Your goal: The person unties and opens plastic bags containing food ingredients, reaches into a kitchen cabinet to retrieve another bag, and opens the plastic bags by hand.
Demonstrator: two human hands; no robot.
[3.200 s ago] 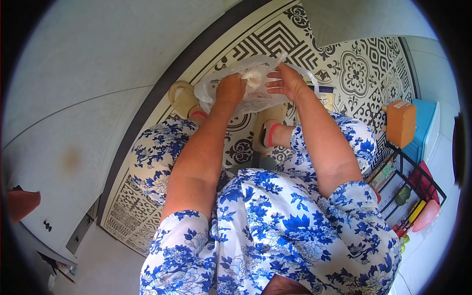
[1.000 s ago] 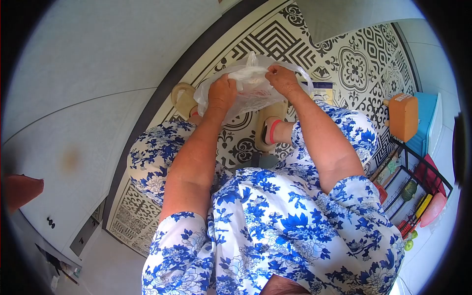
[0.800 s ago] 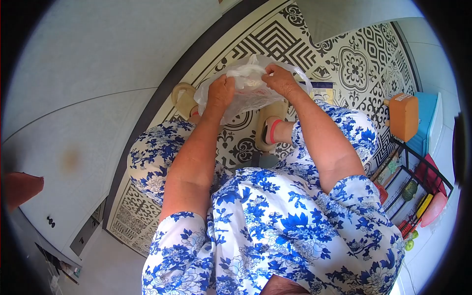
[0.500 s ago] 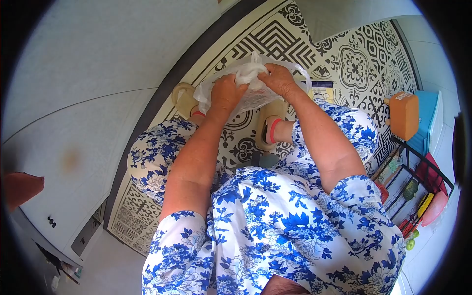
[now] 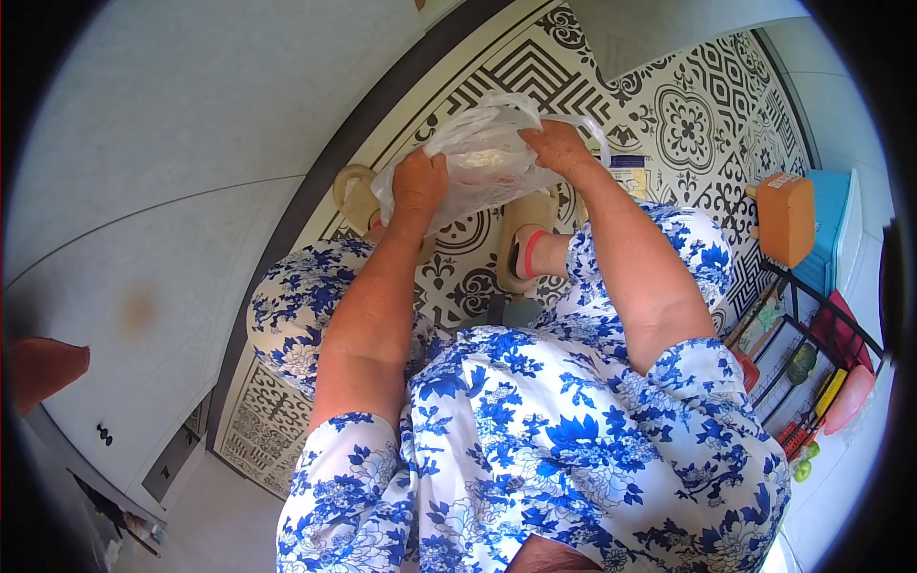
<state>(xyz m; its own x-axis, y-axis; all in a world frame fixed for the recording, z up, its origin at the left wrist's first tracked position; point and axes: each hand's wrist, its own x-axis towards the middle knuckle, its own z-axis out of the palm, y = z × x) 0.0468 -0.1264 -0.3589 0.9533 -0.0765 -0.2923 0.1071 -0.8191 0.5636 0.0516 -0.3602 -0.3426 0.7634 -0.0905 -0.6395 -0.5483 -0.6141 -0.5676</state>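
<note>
Between my knees, just above the patterned floor, a translucent white plastic bag (image 5: 485, 177) hangs with its mouth spread apart. My left hand (image 5: 420, 181) is closed on the bag's left edge. At the opposite side my right hand (image 5: 562, 149) grips the rim, with a handle loop hanging beyond the wrist. Something pale shows inside the bag, too blurred by the plastic to name. Under the bag are my feet in beige slippers (image 5: 516, 215).
A black wire rack (image 5: 812, 334) with several items stands at the right. Near it are a brown container (image 5: 785, 220) and a blue box (image 5: 836, 229). A yellow-and-blue packet (image 5: 628, 174) lies on the floor by my right knee. White cabinet fronts (image 5: 191, 143) rise at the left.
The gathered, knotted-looking top of the bag is now loosened and spread. My hands have moved apart, the left one to the left and the right one slightly to the right.
</note>
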